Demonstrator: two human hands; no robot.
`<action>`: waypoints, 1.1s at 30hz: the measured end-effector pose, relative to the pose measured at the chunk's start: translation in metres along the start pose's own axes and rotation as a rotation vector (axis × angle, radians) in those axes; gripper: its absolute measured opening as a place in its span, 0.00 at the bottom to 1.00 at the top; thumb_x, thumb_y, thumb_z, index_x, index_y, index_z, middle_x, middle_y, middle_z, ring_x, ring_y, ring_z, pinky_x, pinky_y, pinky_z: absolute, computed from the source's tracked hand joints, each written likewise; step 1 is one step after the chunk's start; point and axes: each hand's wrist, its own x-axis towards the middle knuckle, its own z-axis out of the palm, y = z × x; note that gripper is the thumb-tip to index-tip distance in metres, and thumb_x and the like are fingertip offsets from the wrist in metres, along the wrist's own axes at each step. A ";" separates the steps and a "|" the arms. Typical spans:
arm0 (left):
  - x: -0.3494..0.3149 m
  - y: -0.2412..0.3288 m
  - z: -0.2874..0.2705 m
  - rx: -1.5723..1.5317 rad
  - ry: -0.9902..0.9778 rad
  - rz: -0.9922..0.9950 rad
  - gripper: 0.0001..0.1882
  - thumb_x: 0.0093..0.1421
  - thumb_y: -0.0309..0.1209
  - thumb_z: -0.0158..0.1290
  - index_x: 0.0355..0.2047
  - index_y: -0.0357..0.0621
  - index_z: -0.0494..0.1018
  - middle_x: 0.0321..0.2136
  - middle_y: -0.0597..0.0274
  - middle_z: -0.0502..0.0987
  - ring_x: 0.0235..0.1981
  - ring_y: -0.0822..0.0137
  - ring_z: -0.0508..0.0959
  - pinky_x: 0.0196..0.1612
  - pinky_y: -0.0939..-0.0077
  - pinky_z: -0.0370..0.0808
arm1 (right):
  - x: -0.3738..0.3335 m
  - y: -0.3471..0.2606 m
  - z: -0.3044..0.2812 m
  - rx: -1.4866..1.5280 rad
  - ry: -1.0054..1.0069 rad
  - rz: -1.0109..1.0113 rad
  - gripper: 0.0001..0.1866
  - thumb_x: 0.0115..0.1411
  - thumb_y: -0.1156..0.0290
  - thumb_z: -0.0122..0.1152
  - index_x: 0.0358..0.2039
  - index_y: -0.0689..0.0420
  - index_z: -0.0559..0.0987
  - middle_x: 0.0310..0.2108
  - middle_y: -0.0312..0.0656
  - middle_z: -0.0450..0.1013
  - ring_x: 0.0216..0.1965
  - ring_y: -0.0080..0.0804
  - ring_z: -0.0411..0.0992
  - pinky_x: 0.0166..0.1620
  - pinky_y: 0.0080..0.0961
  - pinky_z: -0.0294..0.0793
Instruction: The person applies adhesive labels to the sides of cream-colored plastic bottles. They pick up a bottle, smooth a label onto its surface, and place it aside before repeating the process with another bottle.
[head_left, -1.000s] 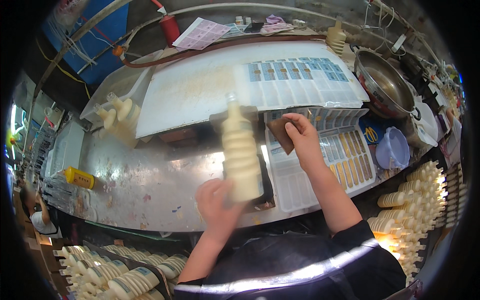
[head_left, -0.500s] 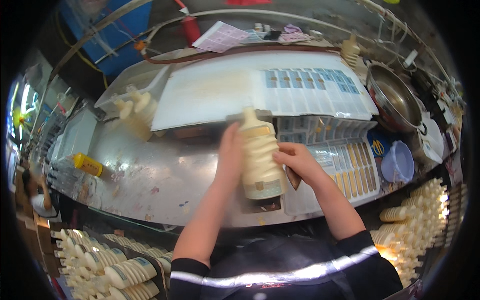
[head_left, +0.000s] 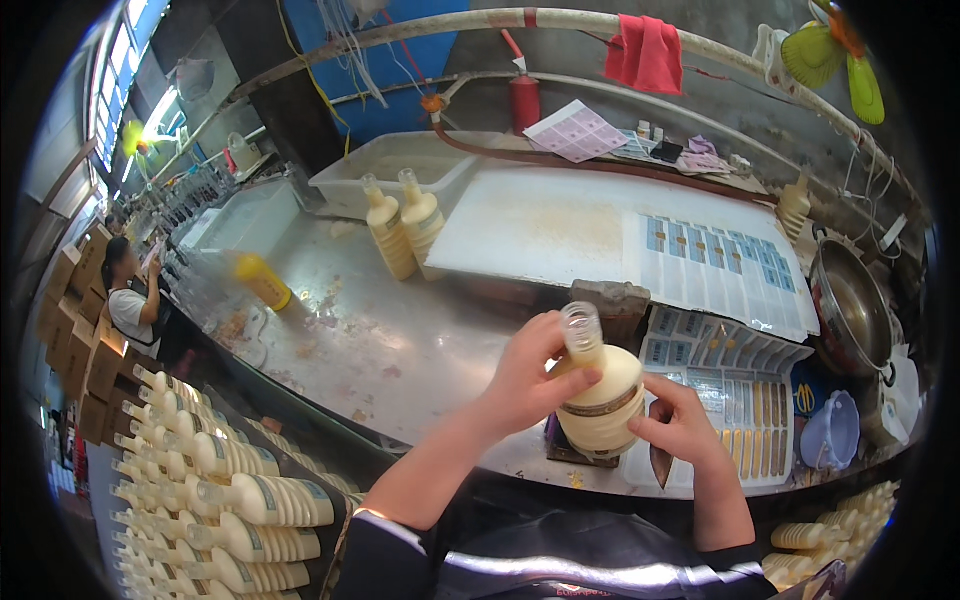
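A ribbed cream-coloured bottle [head_left: 590, 425] with a clear glass neck stands tilted toward me over the bench edge. My left hand [head_left: 535, 375] is closed round its neck and shoulder, the thumb across the front. Against the bottle's right side rest the fingers of my right hand [head_left: 685, 425]. A flat, pointed brown tool [head_left: 661, 465] sticks out below that hand, held in its curled fingers. Round the bottle's shoulder runs a gold-brown band [head_left: 598, 404]. Beneath the bottle is a dark block, mostly hidden.
Label sheets [head_left: 755, 440] lie right of the bottle, with a white board [head_left: 540, 220] behind. Two cream bottles [head_left: 388, 235] and a yellow bottle [head_left: 262, 280] stand to the left. A lilac bucket [head_left: 830, 430] and metal pot [head_left: 850, 285] are at right. Many bottles [head_left: 240, 500] fill the lower left; another person [head_left: 135, 300] is beyond.
The view has swung left. The bottle, upright with its label facing me before, is now tipped with its neck toward me. My left hand has moved from its side to its neck.
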 end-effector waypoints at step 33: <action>0.030 -0.372 -0.534 1.167 0.631 -0.510 0.30 0.66 0.54 0.56 0.54 0.39 0.76 0.50 0.47 0.82 0.51 0.50 0.81 0.53 0.59 0.76 | -0.144 0.102 -0.116 -0.037 0.744 0.435 0.14 0.65 0.71 0.60 0.47 0.66 0.82 0.33 0.42 0.82 0.36 0.25 0.78 0.44 0.20 0.74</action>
